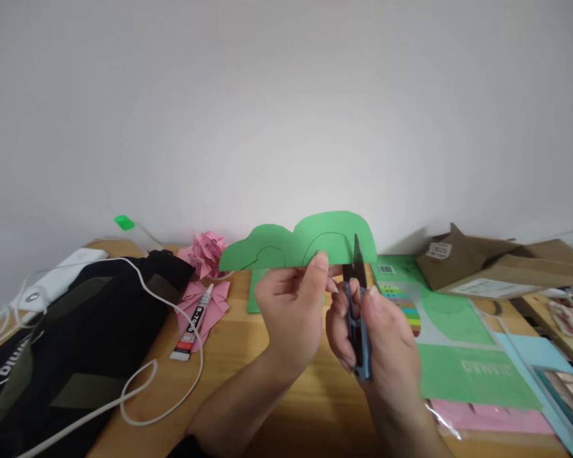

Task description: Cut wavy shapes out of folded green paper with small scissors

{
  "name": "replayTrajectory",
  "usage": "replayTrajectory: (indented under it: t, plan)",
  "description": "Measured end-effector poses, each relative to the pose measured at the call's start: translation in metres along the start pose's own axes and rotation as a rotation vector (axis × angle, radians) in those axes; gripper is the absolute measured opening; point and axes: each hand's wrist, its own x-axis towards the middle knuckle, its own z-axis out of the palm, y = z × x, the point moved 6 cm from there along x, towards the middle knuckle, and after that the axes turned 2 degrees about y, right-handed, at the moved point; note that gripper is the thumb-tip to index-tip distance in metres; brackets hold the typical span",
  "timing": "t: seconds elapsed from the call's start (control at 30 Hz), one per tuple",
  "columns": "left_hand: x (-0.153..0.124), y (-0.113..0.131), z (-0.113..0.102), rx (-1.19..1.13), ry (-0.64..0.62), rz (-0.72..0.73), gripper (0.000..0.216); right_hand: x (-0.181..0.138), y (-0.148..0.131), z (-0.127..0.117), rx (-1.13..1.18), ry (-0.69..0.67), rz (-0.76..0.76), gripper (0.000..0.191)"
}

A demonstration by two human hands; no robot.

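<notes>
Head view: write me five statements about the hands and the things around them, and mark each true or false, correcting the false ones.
1. The left hand holds the green paper. True.
2. The scissors lie on the table, untouched. False: the right hand holds the scissors above the wooden table.
3. Curved lines are drawn on the green paper. True.
4. The scissors' blades are well clear of the green paper. False: one blade shows in front of it, near its right end.
5. The B-7000 tube lies over folded pink paper. True.
</notes>
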Motion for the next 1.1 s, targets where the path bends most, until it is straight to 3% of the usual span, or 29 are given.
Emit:
replayTrajectory:
  t: [0.63, 1.1]
  plan:
    - [-0.0040, 0.0088, 0.0043, 0.005, -0.014, 0.080, 0.036, -0.0055, -0.0066, -0.0045, -0.109, 0.015, -0.044, 0.043]
    - [-0.0064, 0.0060, 0.0033, -0.004, -0.022, 0.045, 0.036, -0.0057, -0.0081, -0.0047, -0.143, 0.013, -0.055, 0.046]
